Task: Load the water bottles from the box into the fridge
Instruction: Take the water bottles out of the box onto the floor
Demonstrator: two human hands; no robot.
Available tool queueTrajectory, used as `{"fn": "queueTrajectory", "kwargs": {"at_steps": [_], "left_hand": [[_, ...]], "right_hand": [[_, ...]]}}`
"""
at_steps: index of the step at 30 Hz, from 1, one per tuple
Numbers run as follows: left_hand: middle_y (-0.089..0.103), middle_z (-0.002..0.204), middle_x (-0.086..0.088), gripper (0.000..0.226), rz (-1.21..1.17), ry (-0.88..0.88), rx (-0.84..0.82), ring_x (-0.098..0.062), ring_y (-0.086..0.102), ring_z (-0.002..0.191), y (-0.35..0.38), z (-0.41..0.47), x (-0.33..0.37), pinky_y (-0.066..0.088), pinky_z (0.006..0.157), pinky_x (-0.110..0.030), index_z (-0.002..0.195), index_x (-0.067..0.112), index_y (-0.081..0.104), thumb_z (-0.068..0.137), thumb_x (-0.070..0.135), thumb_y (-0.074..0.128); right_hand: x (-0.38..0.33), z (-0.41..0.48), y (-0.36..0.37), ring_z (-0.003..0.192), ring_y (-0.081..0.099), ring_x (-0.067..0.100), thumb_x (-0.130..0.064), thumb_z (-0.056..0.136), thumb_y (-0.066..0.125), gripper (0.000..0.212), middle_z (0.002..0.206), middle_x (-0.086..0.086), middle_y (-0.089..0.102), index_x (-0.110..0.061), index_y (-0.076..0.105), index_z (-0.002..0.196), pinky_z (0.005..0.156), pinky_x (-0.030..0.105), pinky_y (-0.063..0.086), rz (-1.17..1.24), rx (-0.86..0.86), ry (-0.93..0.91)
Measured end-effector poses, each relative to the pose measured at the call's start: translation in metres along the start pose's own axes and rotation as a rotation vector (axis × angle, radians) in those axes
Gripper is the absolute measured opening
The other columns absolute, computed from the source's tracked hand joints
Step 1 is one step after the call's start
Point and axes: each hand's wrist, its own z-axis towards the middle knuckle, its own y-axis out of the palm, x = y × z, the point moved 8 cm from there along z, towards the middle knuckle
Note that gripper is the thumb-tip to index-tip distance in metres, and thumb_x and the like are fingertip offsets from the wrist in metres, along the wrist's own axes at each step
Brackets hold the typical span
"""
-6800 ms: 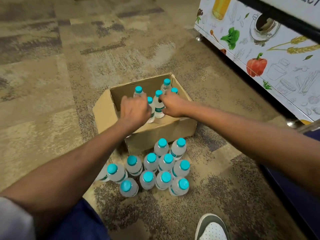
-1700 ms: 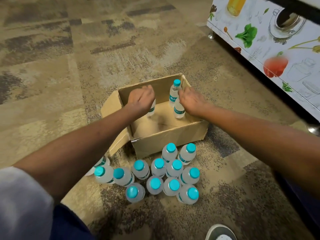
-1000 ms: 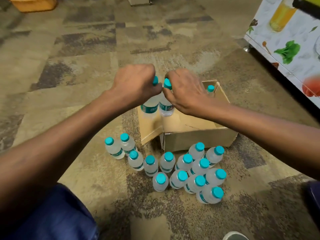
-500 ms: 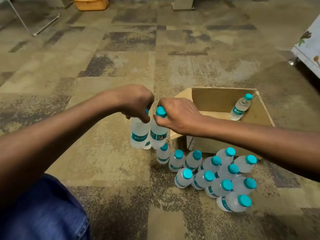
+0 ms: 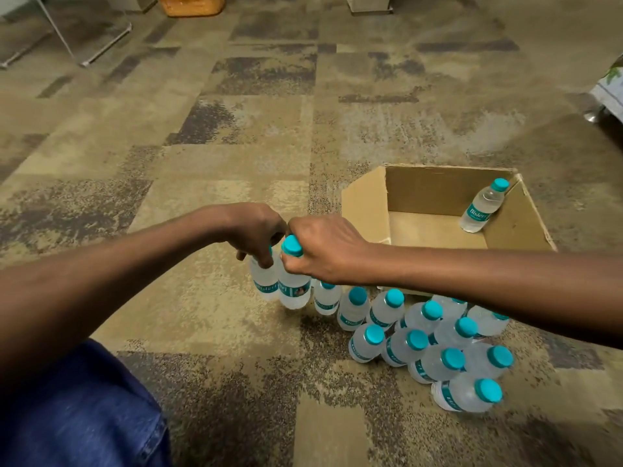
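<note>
My left hand [image 5: 258, 230] grips the neck of a small clear water bottle [image 5: 264, 286] with a teal cap. My right hand [image 5: 325, 249] grips a second bottle [image 5: 294, 288] beside it. Both bottles hang upright at the left end of a cluster of several teal-capped bottles [image 5: 428, 338] standing on the carpet; I cannot tell whether they touch the floor. Behind the cluster sits an open cardboard box [image 5: 421, 183] with one bottle [image 5: 482, 210] leaning in its far right corner.
A corner of the illustrated fridge cabinet [image 5: 612, 92] with a metal foot shows at the right edge. An orange basket [image 5: 190, 3] and metal chair legs [image 5: 84, 38] stand at the back left. My knee in blue jeans [image 5: 77, 409] fills the lower left.
Both hands lifted a bottle each out of the box and carried them left and down to the end of the row on the carpet. One bottle is left in the box.
</note>
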Motion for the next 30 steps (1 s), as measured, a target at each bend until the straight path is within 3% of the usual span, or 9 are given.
{"fn": "queueTrajectory", "kwargs": {"at_steps": [5, 9, 13, 17, 21, 30], "left_hand": [[0.07, 0.08, -0.003, 0.022, 0.119, 0.021, -0.061, -0.012, 0.065, 0.056, 0.025, 0.012, 0.01, 0.041, 0.046, -0.019, 0.087, 0.017, 0.053, 0.077, 0.026, 0.071], [0.068, 0.086, 0.001, 0.028, 0.259, 0.011, -0.042, -0.016, 0.064, 0.072, 0.04, 0.021, 0.01, 0.042, 0.053, -0.025, 0.087, 0.023, 0.052, 0.075, 0.042, 0.068], [0.055, 0.083, 0.003, 0.03, 0.341, 0.016, 0.031, -0.016, 0.051, 0.071, 0.044, 0.022, 0.023, 0.04, 0.057, -0.027, 0.095, 0.02, 0.053, 0.08, 0.043, 0.066], [0.064, 0.091, 0.001, 0.033, 0.36, 0.019, 0.031, -0.018, 0.056, 0.074, 0.053, 0.027, 0.025, 0.044, 0.06, -0.028, 0.104, 0.022, 0.058, 0.081, 0.043, 0.066], [0.062, 0.102, -0.001, 0.037, 0.381, 0.052, 0.013, -0.018, 0.053, 0.08, 0.062, 0.032, 0.027, 0.039, 0.06, -0.029, 0.111, 0.02, 0.055, 0.082, 0.042, 0.066], [0.052, 0.084, -0.001, 0.035, 0.417, 0.072, -0.033, -0.019, 0.05, 0.075, 0.071, 0.036, 0.036, 0.04, 0.059, -0.031, 0.106, 0.013, 0.054, 0.084, 0.038, 0.065]], "right_hand": [[0.002, -0.01, 0.038, 0.063, 0.056, 0.026, -0.036, 0.082, 0.057, 0.028, 0.076, 0.005, 0.058, -0.01, 0.054, 0.09, 0.051, 0.033, 0.045, -0.01, -0.138, -0.06], [0.007, -0.018, 0.059, 0.062, 0.056, 0.027, -0.034, 0.079, 0.059, 0.028, 0.077, 0.008, 0.059, -0.007, 0.055, 0.088, 0.054, 0.038, 0.05, -0.057, -0.253, -0.123], [0.013, -0.02, 0.067, 0.062, 0.052, 0.026, -0.033, 0.08, 0.06, 0.027, 0.076, 0.006, 0.054, -0.008, 0.052, 0.088, 0.054, 0.035, 0.048, -0.074, -0.278, -0.134], [0.009, -0.021, 0.08, 0.059, 0.053, 0.026, -0.031, 0.08, 0.06, 0.027, 0.071, 0.005, 0.051, -0.011, 0.043, 0.081, 0.052, 0.035, 0.049, -0.087, -0.342, -0.157], [0.003, -0.028, 0.096, 0.061, 0.055, 0.025, -0.029, 0.08, 0.061, 0.023, 0.074, 0.008, 0.056, -0.01, 0.048, 0.08, 0.048, 0.031, 0.047, -0.134, -0.406, -0.216], [0.009, -0.045, 0.116, 0.063, 0.054, 0.024, -0.026, 0.082, 0.062, 0.02, 0.078, 0.008, 0.058, -0.009, 0.052, 0.084, 0.046, 0.027, 0.036, -0.192, -0.465, -0.275]]}}
